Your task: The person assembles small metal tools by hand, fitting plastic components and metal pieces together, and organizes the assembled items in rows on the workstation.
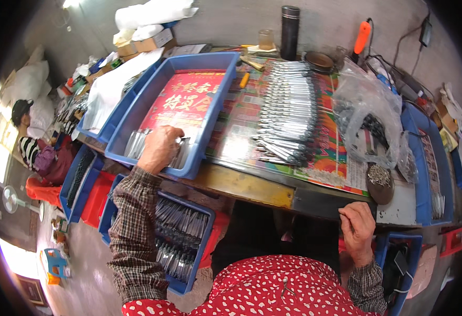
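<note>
Grey wall (231,26) rose behind a crowded worktable (320,199) in the head view. Toward the near end of a blue tray (219,105), slim silvery pieces (135,143) lay on either side of the left hand (160,147), whose fingers bent inward; whether they gripped any could not be told. Just past the table's front edge, the right hand (358,229) was loosely curled, thumb near the fingers, its contents, if any, hidden. The tray seemed to overhang that edge, so a hard downward press might have tipped it. A careless brush could have scattered the unfenced silver rods (289,105). Rightward, a clear plastic bag (365,118) and a dark dish (382,196) of tiny parts obstructed reach.
</note>
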Demonstrator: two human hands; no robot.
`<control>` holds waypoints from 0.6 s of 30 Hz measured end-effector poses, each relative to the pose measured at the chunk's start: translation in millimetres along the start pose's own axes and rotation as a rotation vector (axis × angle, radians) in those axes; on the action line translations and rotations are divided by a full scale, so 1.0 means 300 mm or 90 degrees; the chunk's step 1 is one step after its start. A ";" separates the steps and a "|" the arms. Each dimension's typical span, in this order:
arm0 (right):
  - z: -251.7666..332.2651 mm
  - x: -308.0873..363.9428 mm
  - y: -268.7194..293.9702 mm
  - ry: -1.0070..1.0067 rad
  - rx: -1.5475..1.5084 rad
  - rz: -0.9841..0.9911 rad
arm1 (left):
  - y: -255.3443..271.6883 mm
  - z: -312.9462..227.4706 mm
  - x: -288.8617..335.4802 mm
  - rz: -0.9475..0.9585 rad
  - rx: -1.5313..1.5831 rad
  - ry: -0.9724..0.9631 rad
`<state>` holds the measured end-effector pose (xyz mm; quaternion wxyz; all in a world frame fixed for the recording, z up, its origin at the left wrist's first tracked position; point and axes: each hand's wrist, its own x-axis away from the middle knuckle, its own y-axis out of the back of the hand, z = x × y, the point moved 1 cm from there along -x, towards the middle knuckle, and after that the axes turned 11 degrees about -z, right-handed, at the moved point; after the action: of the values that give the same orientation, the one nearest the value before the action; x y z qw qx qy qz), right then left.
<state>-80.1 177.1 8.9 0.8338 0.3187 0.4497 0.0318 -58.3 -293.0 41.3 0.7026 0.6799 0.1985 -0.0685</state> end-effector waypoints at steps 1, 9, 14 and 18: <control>-0.008 -0.001 0.017 0.001 0.010 0.006 | -0.012 0.014 0.001 -0.030 0.003 -0.036; -0.107 -0.046 0.172 0.006 0.101 -0.033 | -0.021 0.020 -0.018 -0.114 0.018 0.008; -0.219 -0.042 0.318 -0.019 0.195 -0.064 | -0.099 0.144 0.021 -0.221 0.008 -0.108; -0.311 -0.034 0.446 -0.045 0.271 -0.115 | -0.110 0.182 0.016 -0.141 0.119 -0.033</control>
<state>-126.7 327.0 54.6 0.7622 0.4469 0.4436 -0.1500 -55.9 -348.2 8.6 0.6295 0.7143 0.2465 -0.1812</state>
